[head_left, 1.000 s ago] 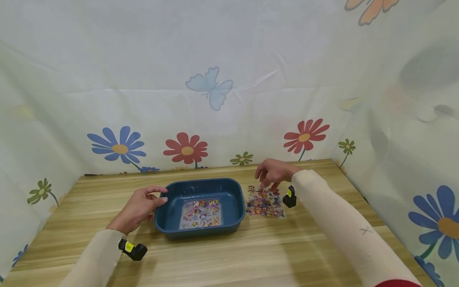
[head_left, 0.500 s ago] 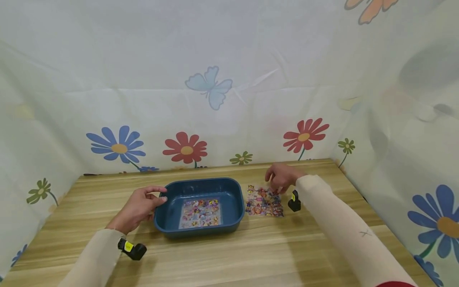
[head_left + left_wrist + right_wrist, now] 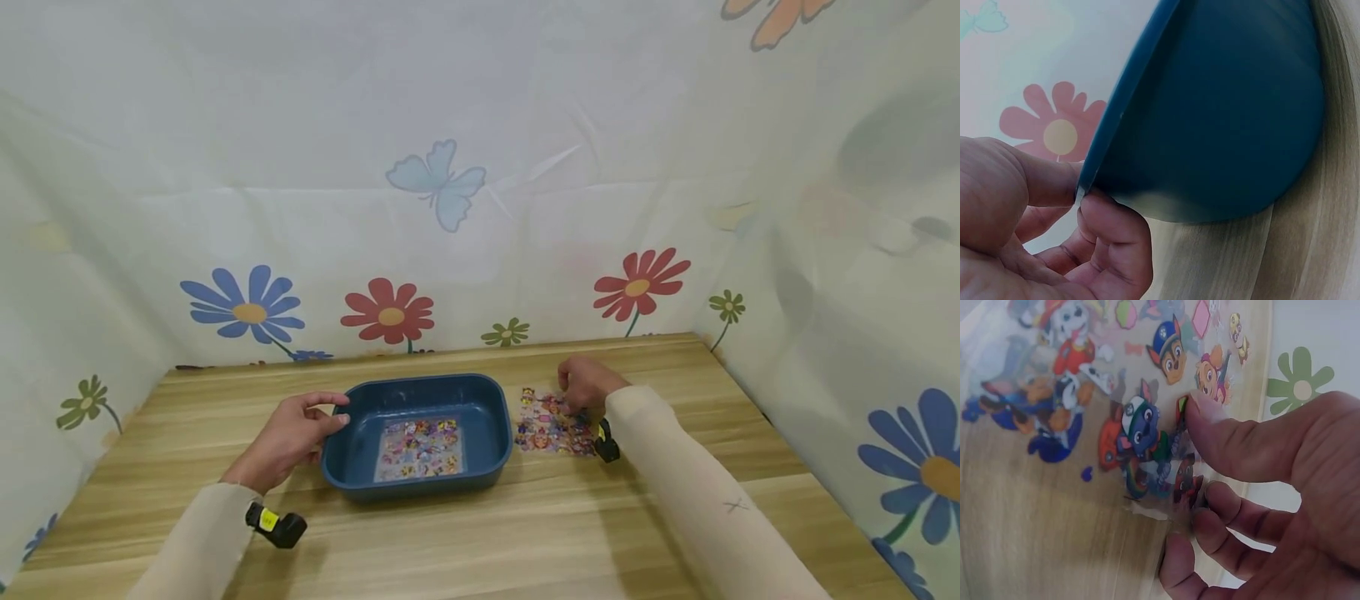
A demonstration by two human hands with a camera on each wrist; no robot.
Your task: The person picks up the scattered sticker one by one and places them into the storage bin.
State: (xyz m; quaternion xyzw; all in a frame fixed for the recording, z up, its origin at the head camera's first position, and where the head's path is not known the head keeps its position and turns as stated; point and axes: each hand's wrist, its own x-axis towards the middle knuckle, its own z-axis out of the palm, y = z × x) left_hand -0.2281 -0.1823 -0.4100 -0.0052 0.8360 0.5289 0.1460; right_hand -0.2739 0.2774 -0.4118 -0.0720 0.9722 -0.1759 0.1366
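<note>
My left hand (image 3: pixel 291 433) grips the left rim of a dark blue rectangular basin (image 3: pixel 416 490); in the left wrist view the thumb and a bent finger pinch that rim (image 3: pixel 1110 119). Flat on the basin's floor lies a clear sticker sheet (image 3: pixel 420 450) with colourful cartoon figures. A second clear sticker sheet (image 3: pixel 543 429), printed with cartoon dogs, lies on the table just right of the basin. My right hand (image 3: pixel 591 383) is at its far right corner. In the right wrist view the thumb presses on this sheet (image 3: pixel 1141 425), with curled fingers at its edge.
The wood-grain table (image 3: pixel 450 550) meets a white curtain (image 3: pixel 525 250) printed with flowers and a butterfly at the back and sides. Each wrist bears a small black camera, such as the left one (image 3: pixel 276 525).
My right hand has lifted off the sheet's upper part, shifted right and come down at its far right corner. The left hand and the basin stay put.
</note>
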